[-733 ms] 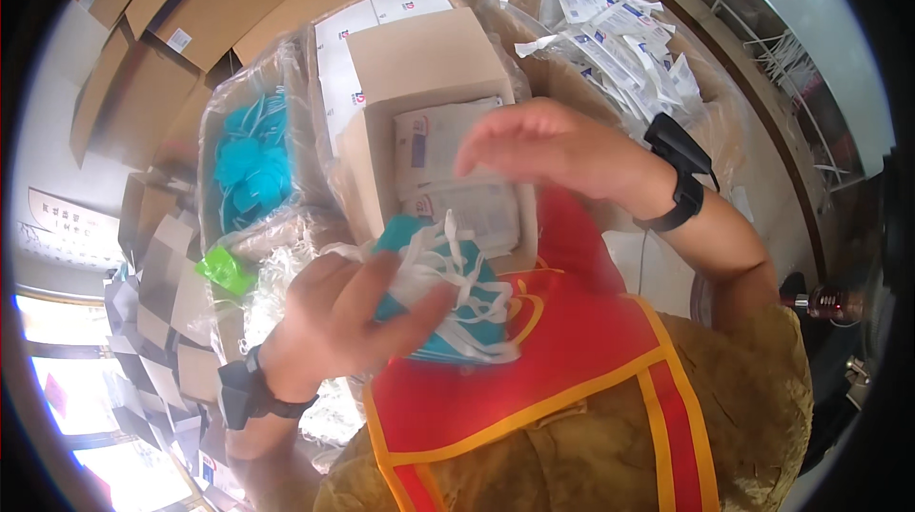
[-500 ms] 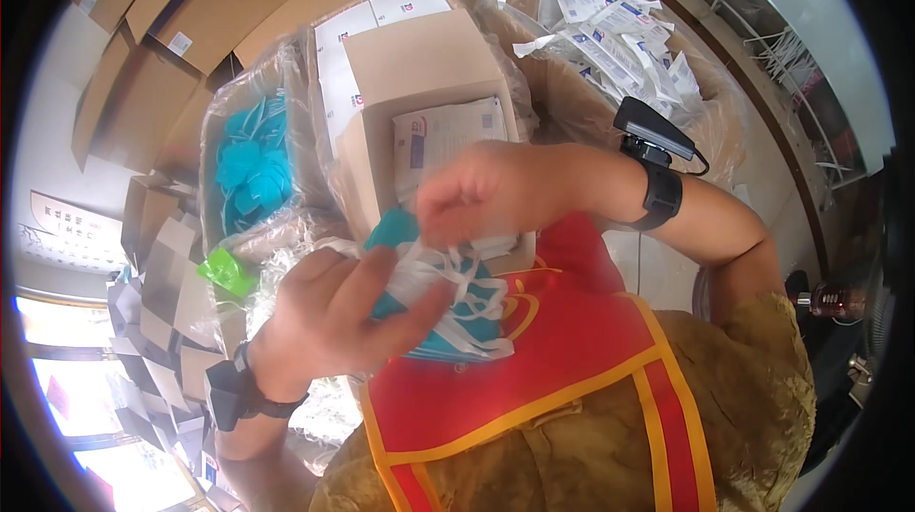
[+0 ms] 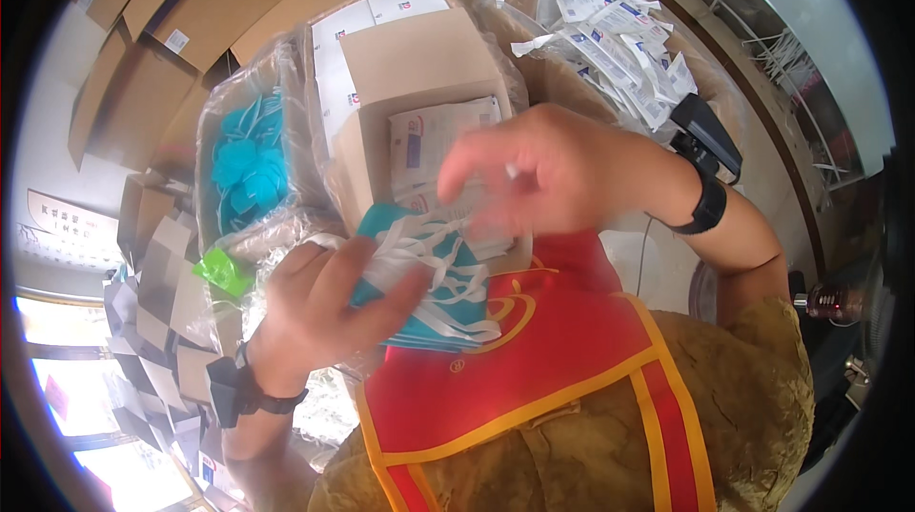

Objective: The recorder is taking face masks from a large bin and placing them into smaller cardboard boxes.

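Half closed, the left hand (image 3: 319, 310) grips a flat teal fabric stack (image 3: 434, 319) with white straps (image 3: 412, 237) by the near edge of the open brown cardboard box (image 3: 410, 64); strap-handling seems in hand, calling next for a light pinch; the right hand (image 3: 562, 174), loosely curled — hold unclear — has shifted rightward.

Left of centre, the left hand (image 3: 329, 297) has its fingers (image 3: 353, 264) parted. The right hand (image 3: 548, 169), blurred, curves above centre, its forearm (image 3: 739, 235) angling down to the right.
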`<state>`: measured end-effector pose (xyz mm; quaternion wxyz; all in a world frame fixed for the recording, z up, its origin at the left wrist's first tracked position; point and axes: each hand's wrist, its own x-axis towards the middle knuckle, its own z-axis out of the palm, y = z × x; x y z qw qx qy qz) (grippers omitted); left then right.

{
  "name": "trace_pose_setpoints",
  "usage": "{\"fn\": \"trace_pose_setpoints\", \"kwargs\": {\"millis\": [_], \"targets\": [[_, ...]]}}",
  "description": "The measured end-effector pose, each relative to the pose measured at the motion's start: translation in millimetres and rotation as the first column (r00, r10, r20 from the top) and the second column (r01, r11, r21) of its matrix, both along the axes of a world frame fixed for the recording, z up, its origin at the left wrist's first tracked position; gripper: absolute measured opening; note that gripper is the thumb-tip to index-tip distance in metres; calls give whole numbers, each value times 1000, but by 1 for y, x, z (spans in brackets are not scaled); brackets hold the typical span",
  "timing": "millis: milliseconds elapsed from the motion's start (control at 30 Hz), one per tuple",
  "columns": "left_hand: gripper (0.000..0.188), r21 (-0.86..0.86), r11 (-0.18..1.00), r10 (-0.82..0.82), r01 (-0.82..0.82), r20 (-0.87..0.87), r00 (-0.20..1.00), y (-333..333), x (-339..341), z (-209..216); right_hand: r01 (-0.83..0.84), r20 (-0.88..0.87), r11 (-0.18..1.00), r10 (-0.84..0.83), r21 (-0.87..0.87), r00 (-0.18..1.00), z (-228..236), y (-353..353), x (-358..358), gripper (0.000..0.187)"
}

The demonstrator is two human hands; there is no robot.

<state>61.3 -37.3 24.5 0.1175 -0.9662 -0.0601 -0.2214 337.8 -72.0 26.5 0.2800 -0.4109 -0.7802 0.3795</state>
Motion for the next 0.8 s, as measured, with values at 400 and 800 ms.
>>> {"fn": "trace_pose_setpoints", "kwargs": {"millis": [400,800], "targets": [[48,-16,999,-46,46,-29,999,-7,2,0,-288,-125,943,270,-166,955,-21,-1,-13,25],[47,46,996,-78,76,34,996,-3,6,-4,-231,-291,897,121,-378,949,-34,25,-2,34]]}}
